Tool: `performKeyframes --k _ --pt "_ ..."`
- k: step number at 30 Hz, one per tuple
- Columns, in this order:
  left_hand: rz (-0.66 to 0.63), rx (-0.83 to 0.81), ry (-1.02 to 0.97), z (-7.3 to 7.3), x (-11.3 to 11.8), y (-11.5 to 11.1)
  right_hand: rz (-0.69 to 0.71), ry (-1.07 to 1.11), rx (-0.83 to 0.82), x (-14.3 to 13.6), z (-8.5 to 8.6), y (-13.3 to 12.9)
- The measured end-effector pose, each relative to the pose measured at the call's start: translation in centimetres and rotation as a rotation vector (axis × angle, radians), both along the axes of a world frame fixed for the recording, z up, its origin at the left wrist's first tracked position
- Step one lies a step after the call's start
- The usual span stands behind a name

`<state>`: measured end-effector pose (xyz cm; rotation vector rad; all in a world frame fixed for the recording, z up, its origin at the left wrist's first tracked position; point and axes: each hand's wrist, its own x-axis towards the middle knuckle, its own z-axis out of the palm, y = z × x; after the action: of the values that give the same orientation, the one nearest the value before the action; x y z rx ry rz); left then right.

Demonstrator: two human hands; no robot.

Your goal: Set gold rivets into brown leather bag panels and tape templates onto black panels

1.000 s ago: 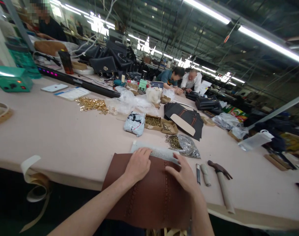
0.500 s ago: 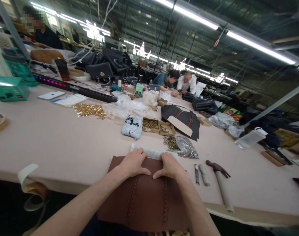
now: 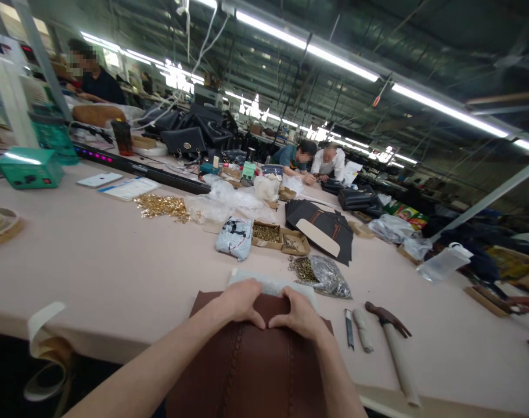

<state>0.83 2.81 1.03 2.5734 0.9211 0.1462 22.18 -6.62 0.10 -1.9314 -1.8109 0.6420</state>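
Note:
A brown leather panel with two braided stitched rows lies over the table's near edge. Its far end rests against a pale slab, mostly covered. My left hand grips the panel's far part, thumb on top and fingers curled, their tips hidden. Close beside it my right hand holds the leather the same way, the two thumbs nearly meeting. To the right lie a slim metal tool, a wrapped roll-shaped piece and a claw hammer.
Beyond the slab are a bag of brass rings, small boxes of metal fittings, a wrapped packet and black leather pieces. A water bottle lies right. Another person's hand reaches in at the right edge.
The view has tilted up, so the table things sit slightly lower. My hands stay on the leather, their thumbs slightly closer. Another person's hand has appeared at the right edge.

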Motion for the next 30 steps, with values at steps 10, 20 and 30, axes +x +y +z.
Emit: performKeyframes --k 10,20,30 --pt "0.145 -0.003 -0.14 -1.0 0.0 -1.6 -0.055 0.246 0.102 -0.2 -2.5 -0.5" --pt "0.19 -0.114 -0.16 -2.3 -0.4 -1.8 -0.086 0.416 0.313 -0.5 0.1 4.6" --pt "0.15 -0.294 -0.171 -3.8 1.0 0.1 0.177 0.277 0.385 -9.3 3.5 21.4"
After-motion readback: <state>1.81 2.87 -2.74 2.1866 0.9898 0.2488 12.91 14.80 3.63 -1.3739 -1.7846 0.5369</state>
